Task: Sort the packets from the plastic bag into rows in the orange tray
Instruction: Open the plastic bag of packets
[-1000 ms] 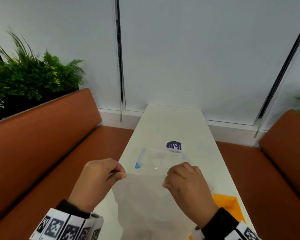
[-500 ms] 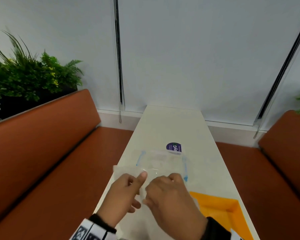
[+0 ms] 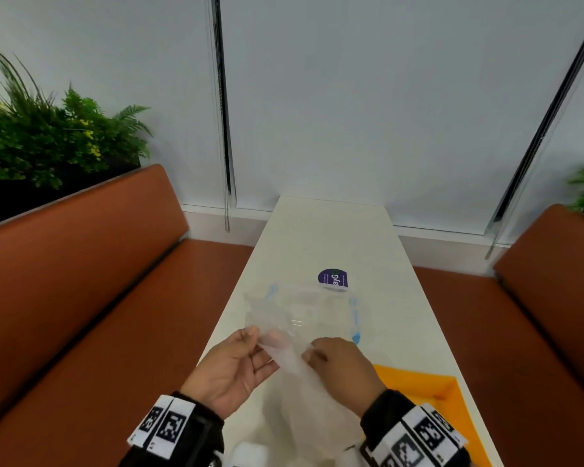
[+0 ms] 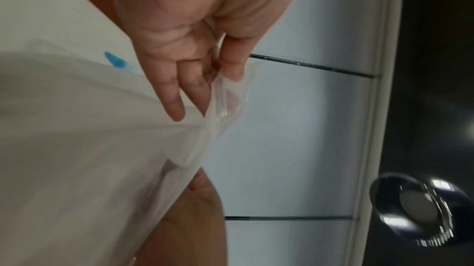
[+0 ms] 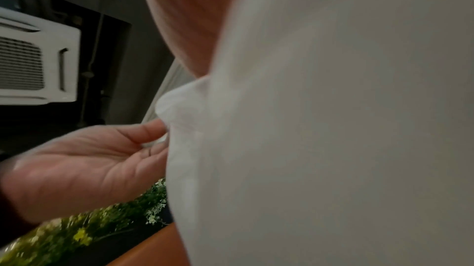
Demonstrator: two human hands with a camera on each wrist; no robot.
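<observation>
I hold a thin translucent plastic bag (image 3: 294, 369) up over the white table (image 3: 331, 237) with both hands. My left hand (image 3: 260, 338) is palm up and pinches the bag's upper edge between thumb and fingers (image 4: 232, 67). Just to its right, my right hand (image 3: 312, 352) grips the bag with curled fingers. In the right wrist view the bag (image 5: 333, 128) fills most of the picture, with the left hand's palm (image 5: 89, 159) beside it. The orange tray (image 3: 429, 392) lies on the table at lower right, partly behind my right wrist. I see no packets clearly.
A clear box with blue clips (image 3: 304, 311) sits on the table just beyond my hands, and a purple round sticker (image 3: 332, 279) lies behind it. Orange-brown benches (image 3: 98, 298) run along both sides of the narrow table. Plants (image 3: 48, 143) stand behind the left bench.
My hands, spread apart on the bag a second ago, have come close together. The left hand has turned palm up and now pinches the bag's edge. More of the orange tray shows.
</observation>
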